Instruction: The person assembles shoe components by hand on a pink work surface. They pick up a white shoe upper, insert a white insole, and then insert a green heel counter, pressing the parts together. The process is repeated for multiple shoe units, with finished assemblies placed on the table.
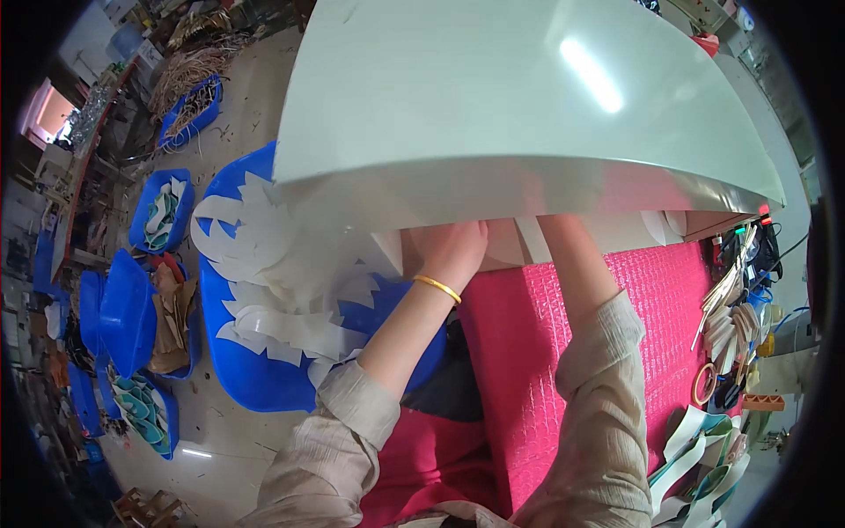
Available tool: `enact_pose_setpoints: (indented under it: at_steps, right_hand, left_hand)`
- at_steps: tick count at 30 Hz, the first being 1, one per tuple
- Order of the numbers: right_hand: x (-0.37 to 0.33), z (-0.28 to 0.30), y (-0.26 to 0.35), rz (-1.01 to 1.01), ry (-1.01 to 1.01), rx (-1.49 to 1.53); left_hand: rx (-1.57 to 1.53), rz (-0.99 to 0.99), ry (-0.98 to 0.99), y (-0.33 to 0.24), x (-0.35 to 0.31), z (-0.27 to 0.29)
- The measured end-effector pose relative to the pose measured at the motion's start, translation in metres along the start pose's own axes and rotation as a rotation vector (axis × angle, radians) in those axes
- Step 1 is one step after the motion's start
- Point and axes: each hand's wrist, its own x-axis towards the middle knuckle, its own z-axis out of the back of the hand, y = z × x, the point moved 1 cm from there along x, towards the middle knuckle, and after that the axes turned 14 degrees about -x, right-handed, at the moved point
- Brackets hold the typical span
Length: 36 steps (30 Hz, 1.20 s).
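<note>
A large pale machine cover (pixel 493 88) hangs over the work and hides much of both hands. My left hand (pixel 456 242), with a yellow bangle (pixel 437 289) at the wrist, reaches under its front edge; its fingers are hidden. My right forearm (pixel 576 264) goes under the same edge farther right, and the hand itself is out of sight. Beside my left hand, curved pale pieces (pixel 503 242) show in the gap beneath the cover. Whether either hand holds anything cannot be seen. Bright pink quilted sheeting (pixel 537 308) covers the surface below my arms.
Left of my arm, a big blue tub (pixel 238 374) holds many white cut pieces (pixel 273 321). Smaller blue bins (pixel 126 312) stand farther left on the floor. At the right lie pale strips (pixel 731 334), a tape roll (pixel 704 385), cables and white-and-green pieces (pixel 700 466).
</note>
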Motion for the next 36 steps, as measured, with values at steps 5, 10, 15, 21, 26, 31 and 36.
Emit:
enact_pose_setpoints:
  at_steps: [5, 10, 15, 21, 26, 31, 36]
  right_hand:
    - [-0.001, -0.008, 0.005, 0.020, -0.008, -0.017]
    - [-0.002, -0.016, 0.011, 0.031, -0.014, -0.031]
    - [0.002, -0.019, 0.011, 0.042, -0.026, -0.030]
    - [0.003, -0.020, 0.011, 0.064, -0.039, -0.030]
    - [0.003, -0.028, 0.016, 0.091, -0.048, -0.028]
    - [0.008, -0.034, 0.011, 0.129, -0.056, 0.005]
    - [0.012, -0.036, -0.023, 0.117, 0.009, 0.139]
  left_hand:
    - [0.092, -0.056, -0.068, -0.001, 0.000, -0.011]
    - [0.119, -0.006, 0.080, 0.010, 0.005, -0.005]
    - [0.105, -0.186, -0.081, 0.003, -0.002, -0.002]
    - [0.179, -0.271, -0.195, 0.001, -0.003, -0.008]
    - [0.346, -0.097, -0.162, -0.001, -0.003, -0.006]
    - [0.292, -0.129, -0.243, -0.006, -0.007, -0.004]
    - [0.114, -0.021, -0.104, -0.010, -0.023, 0.009]
